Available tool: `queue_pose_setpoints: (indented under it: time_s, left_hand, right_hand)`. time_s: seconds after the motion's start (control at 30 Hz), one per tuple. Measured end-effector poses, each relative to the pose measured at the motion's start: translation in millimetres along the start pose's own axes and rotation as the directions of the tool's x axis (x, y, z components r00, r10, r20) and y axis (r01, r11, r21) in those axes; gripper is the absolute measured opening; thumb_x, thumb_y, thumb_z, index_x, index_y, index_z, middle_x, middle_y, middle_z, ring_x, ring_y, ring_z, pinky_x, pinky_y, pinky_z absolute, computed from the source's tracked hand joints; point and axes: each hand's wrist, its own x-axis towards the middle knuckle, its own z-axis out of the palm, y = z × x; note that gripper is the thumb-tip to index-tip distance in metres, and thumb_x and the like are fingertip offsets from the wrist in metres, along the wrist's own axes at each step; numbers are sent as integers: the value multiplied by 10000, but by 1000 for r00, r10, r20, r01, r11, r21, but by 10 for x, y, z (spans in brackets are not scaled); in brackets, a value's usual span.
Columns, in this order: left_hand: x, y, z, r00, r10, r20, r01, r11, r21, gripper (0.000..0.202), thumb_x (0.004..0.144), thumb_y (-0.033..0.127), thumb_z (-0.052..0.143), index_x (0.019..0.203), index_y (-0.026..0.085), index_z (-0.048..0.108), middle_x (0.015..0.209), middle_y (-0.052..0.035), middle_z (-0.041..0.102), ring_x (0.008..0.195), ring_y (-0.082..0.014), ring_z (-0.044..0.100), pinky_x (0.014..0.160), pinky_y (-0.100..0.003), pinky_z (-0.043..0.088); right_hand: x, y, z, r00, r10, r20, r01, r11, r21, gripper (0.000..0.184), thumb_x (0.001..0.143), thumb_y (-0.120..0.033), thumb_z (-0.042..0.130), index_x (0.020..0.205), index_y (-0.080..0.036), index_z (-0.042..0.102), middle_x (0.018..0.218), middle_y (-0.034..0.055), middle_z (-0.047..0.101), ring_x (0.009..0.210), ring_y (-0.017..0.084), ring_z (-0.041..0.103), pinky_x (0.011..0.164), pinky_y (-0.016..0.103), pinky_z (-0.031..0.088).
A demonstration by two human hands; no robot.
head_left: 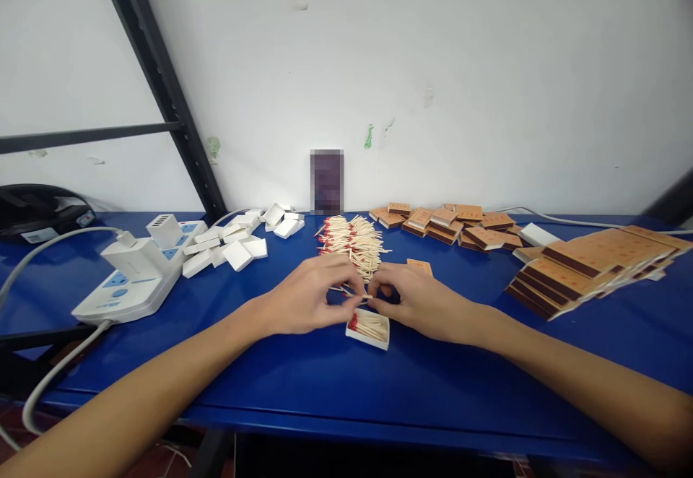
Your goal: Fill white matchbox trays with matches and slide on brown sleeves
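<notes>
A small white matchbox tray point(369, 328) lies on the blue table point(336, 384), partly filled with red-tipped matches. My left hand point(308, 296) and my right hand point(419, 299) meet just above it, fingers pinched on a few matches point(358, 294) held between them. Right behind my hands lies a loose pile of matches point(354, 241). One orange matchbox sleeve point(420, 266) rests beside my right hand.
Several empty white trays point(238, 241) lie at the back left beside a white power strip point(139, 268) with cables. Orange sleeves point(449, 223) are heaped at the back, with flat stacks point(590, 265) on the right. A black metal frame point(162, 88) leans against the wall.
</notes>
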Motion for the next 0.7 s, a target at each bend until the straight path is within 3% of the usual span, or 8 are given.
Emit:
queue_pose_setpoints:
  time_s: [0.23, 0.47, 0.57, 0.7]
  left_hand:
    - [-9, 168, 141, 999, -5, 53, 4, 1000, 26, 48, 789, 184, 611, 824, 177, 644, 871, -7, 599, 786, -133, 563, 756, -266, 434]
    - [-46, -81, -112, 999, -23, -44, 32, 977, 209, 215, 795, 151, 462, 904, 174, 646, 869, -37, 622, 804, -178, 554, 770, -331, 442]
    - [-71, -216, -201, 998, -42, 37, 28, 947, 321, 182, 813, 171, 471, 869, 174, 644, 856, -39, 620, 813, -184, 548, 763, -336, 424]
    - [-88, -275, -212, 978, -83, 191, 15, 943, 333, 127, 861, 226, 527, 895, 184, 642, 894, -30, 606, 833, -173, 544, 784, -318, 411]
  right_hand:
    - [-79, 33, -82, 1000, -19, -2, 19, 998, -56, 105, 860, -213, 557, 755, -202, 565, 774, 4, 595, 715, 154, 525, 672, 291, 364]
    - [-177, -113, -159, 998, -29, -56, 27, 999, -36, 74, 812, -198, 559, 739, -210, 562, 746, -3, 578, 695, 151, 508, 677, 306, 368]
    - [-203, -190, -126, 1000, -29, -9, 29, 1000, -1, 111, 833, -224, 545, 723, -207, 541, 755, 11, 588, 705, 157, 510, 674, 307, 385]
    - [-215, -243, -68, 1000, 0, -8, 0, 997, -77, 169, 869, -336, 535, 762, -207, 511, 786, 28, 594, 742, 186, 514, 685, 335, 385]
